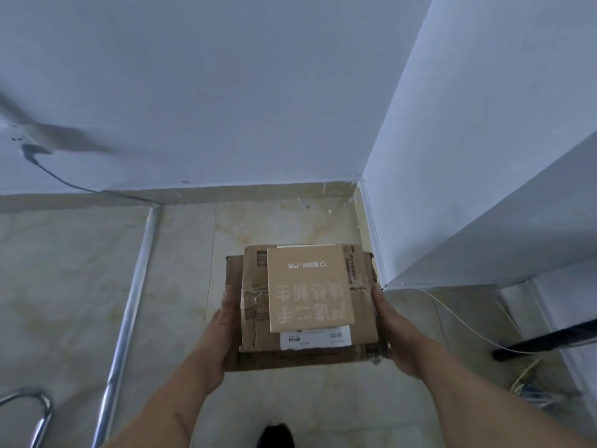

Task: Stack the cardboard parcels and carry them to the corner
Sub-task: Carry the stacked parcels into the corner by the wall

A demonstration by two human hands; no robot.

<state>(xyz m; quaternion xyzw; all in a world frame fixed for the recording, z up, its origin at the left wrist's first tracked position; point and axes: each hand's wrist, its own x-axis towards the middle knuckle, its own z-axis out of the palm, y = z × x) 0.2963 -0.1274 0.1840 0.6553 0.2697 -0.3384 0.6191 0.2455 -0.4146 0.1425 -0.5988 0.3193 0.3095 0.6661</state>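
A stack of three cardboard parcels sits between my hands. The widest brown parcel (290, 362) is at the bottom, a taped middle parcel (253, 299) with a white label lies on it, and a small tan parcel (308, 286) with pale printed characters is on top. My left hand (223, 324) presses the stack's left side and my right hand (389, 321) presses its right side. The stack is over the tiled floor, just in front of the room corner (357, 185). Whether it touches the floor I cannot tell.
White walls meet at the corner ahead. A white cable duct (135, 292) runs along the floor on the left. A white block (484, 227) juts out on the right, with a thin cable (458, 318), a dark bar (546, 341) and tangled wires (533, 383) below it. A plug and cord (35, 153) hang on the left wall.
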